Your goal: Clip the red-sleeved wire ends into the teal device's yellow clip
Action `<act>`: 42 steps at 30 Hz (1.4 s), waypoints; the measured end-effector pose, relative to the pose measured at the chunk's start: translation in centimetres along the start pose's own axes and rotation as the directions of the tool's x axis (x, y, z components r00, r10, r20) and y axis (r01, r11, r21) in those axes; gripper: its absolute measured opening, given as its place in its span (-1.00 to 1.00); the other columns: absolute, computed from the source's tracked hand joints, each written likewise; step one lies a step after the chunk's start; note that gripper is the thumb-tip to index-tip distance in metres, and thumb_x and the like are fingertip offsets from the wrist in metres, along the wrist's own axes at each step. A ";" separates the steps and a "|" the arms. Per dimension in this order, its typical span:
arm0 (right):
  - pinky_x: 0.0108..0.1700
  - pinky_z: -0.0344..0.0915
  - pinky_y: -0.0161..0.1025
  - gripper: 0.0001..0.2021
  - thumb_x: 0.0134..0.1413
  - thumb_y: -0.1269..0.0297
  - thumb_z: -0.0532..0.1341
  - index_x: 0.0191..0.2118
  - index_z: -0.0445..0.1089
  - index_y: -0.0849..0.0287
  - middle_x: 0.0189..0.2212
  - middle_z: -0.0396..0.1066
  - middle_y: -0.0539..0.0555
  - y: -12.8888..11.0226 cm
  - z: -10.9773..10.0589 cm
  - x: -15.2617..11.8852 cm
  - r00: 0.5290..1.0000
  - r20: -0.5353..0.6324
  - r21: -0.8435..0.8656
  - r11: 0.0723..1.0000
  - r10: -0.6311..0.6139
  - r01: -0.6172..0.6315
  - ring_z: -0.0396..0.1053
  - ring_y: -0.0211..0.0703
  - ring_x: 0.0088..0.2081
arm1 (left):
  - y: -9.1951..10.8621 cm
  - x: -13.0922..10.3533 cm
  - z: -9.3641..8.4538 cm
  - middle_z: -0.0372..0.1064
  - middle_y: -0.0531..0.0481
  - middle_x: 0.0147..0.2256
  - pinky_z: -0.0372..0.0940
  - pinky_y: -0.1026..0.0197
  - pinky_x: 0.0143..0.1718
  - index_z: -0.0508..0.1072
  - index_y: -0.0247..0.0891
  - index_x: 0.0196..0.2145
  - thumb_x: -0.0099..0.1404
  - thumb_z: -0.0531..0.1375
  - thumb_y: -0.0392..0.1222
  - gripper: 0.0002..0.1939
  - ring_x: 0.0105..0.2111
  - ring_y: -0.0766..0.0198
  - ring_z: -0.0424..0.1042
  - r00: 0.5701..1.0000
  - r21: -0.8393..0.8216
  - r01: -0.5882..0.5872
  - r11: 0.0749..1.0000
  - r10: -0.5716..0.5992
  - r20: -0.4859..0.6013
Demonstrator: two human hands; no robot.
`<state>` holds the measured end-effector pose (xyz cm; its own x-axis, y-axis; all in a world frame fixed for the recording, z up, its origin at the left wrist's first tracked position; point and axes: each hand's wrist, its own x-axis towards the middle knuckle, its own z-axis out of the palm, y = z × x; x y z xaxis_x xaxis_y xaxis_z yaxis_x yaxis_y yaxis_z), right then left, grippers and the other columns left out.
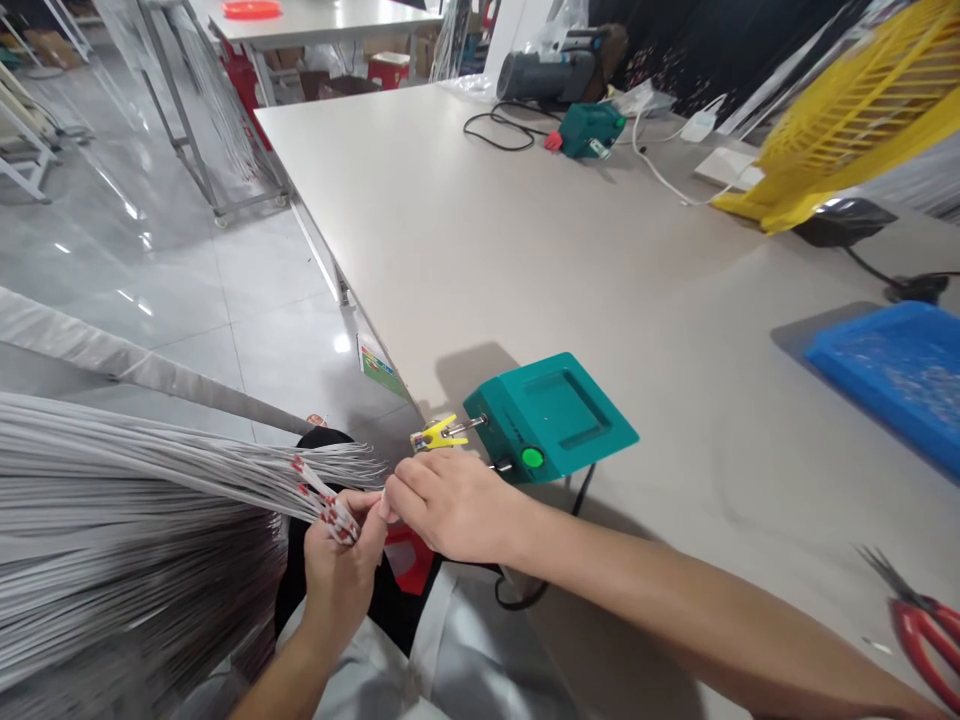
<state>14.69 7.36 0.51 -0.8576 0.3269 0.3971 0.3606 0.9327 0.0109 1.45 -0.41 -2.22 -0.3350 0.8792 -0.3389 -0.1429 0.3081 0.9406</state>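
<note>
A green-buttoned teal box (566,405), red-handled metal scissors (915,602) and a blue plastic tray (855,338) are carried by the flat light-grey desk (675,320).

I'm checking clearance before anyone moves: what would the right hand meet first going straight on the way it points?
The left hand, which the right hand seems to touch at the fingertips; beyond it are white wires, though depth is unclear.

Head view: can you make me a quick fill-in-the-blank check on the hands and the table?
The left hand holds white strands marked with the colour ____.
Just above the right hand, the clip is coloured ____.
The round button on the teal device is ____.
The blue tray lies at the picture's ____ (left/right) edge.

Missing words: red; yellow; green; right.
</note>
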 end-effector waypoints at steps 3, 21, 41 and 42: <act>-0.51 0.07 -0.30 -0.83 0.07 0.41 0.01 -0.46 0.29 0.24 -0.55 0.28 0.04 0.0 -0.4 -0.3 0.993 0.103 0.185 0.980 0.059 -0.077 0.21 -0.24 -0.55 | 0.3 0.1 0.2 0.13 0.19 -0.74 0.03 0.37 -0.67 0.42 -0.32 -0.51 0.06 0.23 -0.16 -0.84 -0.71 0.45 0.09 0.999 0.031 -0.026 0.999 0.027 -0.045; -0.51 0.09 -0.34 -0.80 0.10 0.42 0.00 -0.49 0.28 0.22 -0.53 0.30 0.05 -0.3 -0.8 -0.9 0.971 0.157 0.340 0.913 0.183 -0.227 0.23 -0.27 -0.51 | 0.9 0.6 -0.7 0.13 0.17 -0.75 -0.01 0.36 -0.71 0.46 -0.29 -0.56 0.00 0.26 -0.19 -0.89 -0.73 0.45 0.06 0.978 0.179 -0.019 0.984 -0.019 0.206; -0.19 0.09 -0.10 -0.80 0.07 0.47 0.11 -0.15 0.35 0.31 -0.33 0.43 0.18 4.7 -4.0 -1.6 0.938 0.255 -0.214 0.960 0.235 -0.182 0.31 -0.02 -0.22 | 1.0 2.2 1.0 0.41 0.08 -0.57 0.10 0.39 -0.69 0.41 -0.31 -0.11 0.09 0.21 -0.18 -0.62 -0.71 0.49 0.15 0.985 0.027 0.012 1.000 -0.016 0.174; -0.19 0.08 -0.10 -0.82 0.07 0.49 0.11 -0.19 0.36 0.29 -0.34 0.43 0.17 4.8 -3.9 -1.5 0.931 0.280 -0.216 0.960 0.236 -0.179 0.31 -0.02 -0.22 | 0.9 2.3 1.0 0.42 0.06 -0.56 0.10 0.39 -0.70 0.42 -0.32 -0.12 0.09 0.21 -0.18 -0.63 -0.71 0.49 0.15 0.984 0.025 0.002 1.000 -0.006 0.180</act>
<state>19.14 10.77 3.55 -0.8156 0.5670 0.1155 0.5785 0.8039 0.1381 1.50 2.27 -2.09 -0.1612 0.9282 -0.3353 -0.1203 0.3187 0.9402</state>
